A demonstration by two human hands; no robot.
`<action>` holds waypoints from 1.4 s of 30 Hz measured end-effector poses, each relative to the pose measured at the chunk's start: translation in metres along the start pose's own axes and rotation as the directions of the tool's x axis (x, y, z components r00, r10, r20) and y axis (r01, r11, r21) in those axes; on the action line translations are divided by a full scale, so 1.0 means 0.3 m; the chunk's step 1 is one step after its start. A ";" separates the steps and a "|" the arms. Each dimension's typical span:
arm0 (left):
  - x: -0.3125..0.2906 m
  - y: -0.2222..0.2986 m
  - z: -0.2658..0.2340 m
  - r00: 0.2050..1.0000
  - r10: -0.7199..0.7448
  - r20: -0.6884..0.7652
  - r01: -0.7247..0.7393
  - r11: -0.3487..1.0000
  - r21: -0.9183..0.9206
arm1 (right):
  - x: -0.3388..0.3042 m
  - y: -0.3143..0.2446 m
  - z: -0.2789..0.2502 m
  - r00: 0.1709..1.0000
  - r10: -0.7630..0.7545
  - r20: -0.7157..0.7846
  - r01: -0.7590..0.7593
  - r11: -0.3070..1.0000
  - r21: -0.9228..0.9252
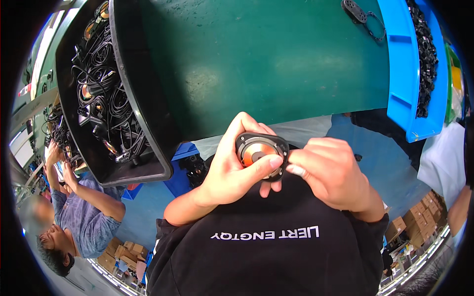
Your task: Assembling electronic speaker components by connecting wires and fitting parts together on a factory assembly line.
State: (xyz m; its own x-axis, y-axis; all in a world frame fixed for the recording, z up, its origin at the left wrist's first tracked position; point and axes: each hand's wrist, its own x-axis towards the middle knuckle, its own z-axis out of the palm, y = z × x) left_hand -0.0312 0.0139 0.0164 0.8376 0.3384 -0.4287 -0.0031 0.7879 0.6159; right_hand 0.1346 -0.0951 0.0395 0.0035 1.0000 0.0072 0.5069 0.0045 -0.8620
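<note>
In front of my chest, off the table's near edge, my left hand [224, 170] grips a black, round-cornered part with a copper-coloured disc [251, 154] set in its face. My left thumb lies across the disc and the fingers wrap behind the part. My right hand [335, 172] is closed at the part's right edge, thumb and forefinger pinched together. Whatever sits between those fingertips is too small or hidden to name.
The green table [276, 64] carries a black bin [140, 113] of cabled copper-disc parts on the left. A blue bin [402, 79] of small black pieces stands right, near a loose black part [354, 11]. A co-worker [89, 212] works at far left.
</note>
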 end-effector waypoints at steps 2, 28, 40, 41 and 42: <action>0.001 0.003 0.004 1.000 0.013 -0.016 -0.014 0.999 -0.032 | 0.002 -0.014 0.009 0.998 0.038 -0.060 -0.035 0.998 0.049; -0.014 -0.021 -0.015 0.987 0.158 -0.021 -0.158 0.987 -0.010 | -0.009 -0.041 0.056 0.949 0.275 -0.152 -0.209 0.914 0.347; -0.020 -0.025 -0.013 0.968 0.251 -0.015 -0.246 0.959 0.142 | 0.015 -0.037 0.075 0.958 0.019 -0.286 -0.025 1.000 -0.018; -0.021 -0.017 -0.015 0.971 0.238 -0.015 -0.234 0.963 0.132 | 0.016 -0.041 0.075 0.957 0.035 -0.289 -0.034 0.999 0.006; -0.023 -0.009 -0.016 0.974 0.225 -0.016 -0.222 0.967 0.122 | 0.017 -0.044 0.075 0.955 0.050 -0.291 -0.044 0.999 0.029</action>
State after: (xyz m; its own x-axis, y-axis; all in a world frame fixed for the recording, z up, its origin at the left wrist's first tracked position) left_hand -0.0396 0.0119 0.0146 0.8066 0.5154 -0.2893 -0.1220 0.6241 0.7717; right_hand 0.1086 -0.0899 0.0395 0.2800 0.9535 0.1113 0.4811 -0.0390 -0.8758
